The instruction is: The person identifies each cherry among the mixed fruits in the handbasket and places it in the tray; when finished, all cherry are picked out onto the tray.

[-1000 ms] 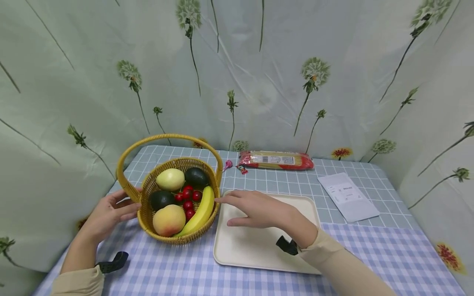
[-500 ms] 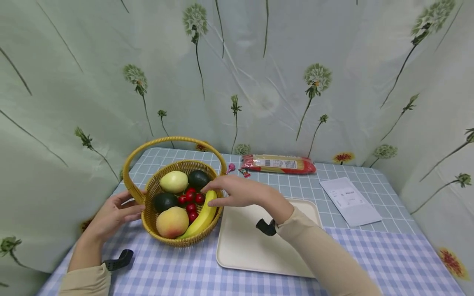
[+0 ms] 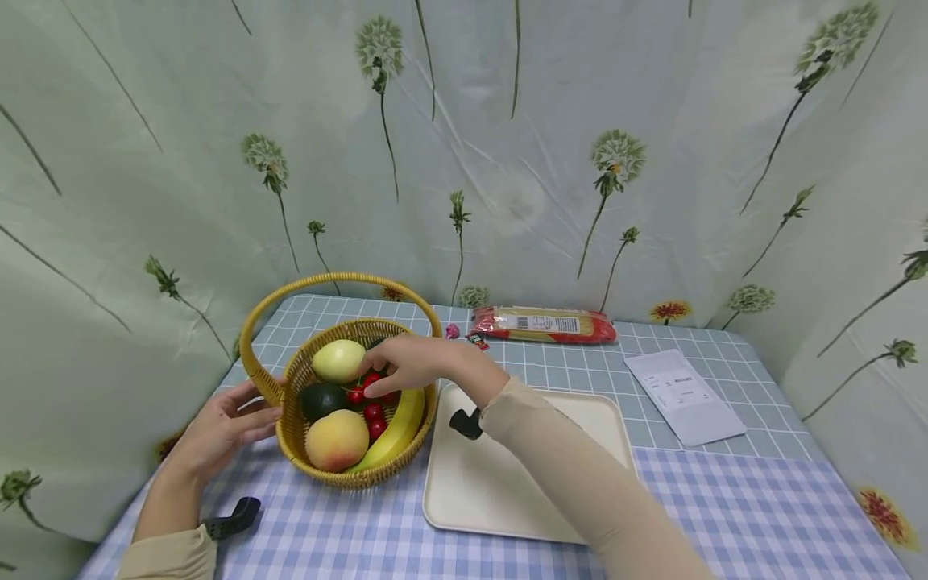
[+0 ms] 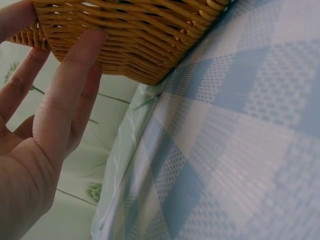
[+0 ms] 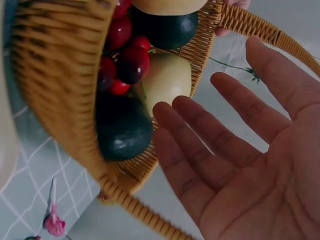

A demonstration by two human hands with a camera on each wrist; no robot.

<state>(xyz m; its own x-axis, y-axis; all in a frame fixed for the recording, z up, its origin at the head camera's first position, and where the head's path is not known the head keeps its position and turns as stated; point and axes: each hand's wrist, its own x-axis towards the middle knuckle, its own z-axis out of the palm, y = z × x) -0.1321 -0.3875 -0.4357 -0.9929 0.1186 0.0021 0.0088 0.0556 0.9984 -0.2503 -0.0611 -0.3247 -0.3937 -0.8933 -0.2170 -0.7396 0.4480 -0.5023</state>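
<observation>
The basket (image 3: 341,403) stood on the bench (image 3: 725,499), its handle (image 3: 326,282) arching over the fruit. The right hand (image 3: 406,362) hovered above the basket's far side, fingers (image 5: 200,145) spread wide and relaxed, holding nothing; in the wrist view the palm faced a dark avocado (image 5: 122,127) and a pale apple (image 5: 167,80), apart from both. The left hand (image 3: 225,423) lay against the basket's outer wall, fingers (image 4: 70,90) straight and pressing the wicker, gripping nothing. Inside the basket were cherries (image 3: 370,403) in the middle, a second avocado (image 3: 322,397) toward the left hand, a peach (image 3: 335,439) at the near edge and a banana (image 3: 395,431) along the wall nearest the tray. The tray (image 3: 507,491) sat just beside the basket, partly covered by the right sleeve (image 3: 580,491). Beyond the basket, near the curtain (image 3: 507,121), lay a red packet (image 3: 542,324) and a small pink wrapper (image 3: 453,330). A paper (image 3: 681,395) lay well apart from the basket, past the tray.
</observation>
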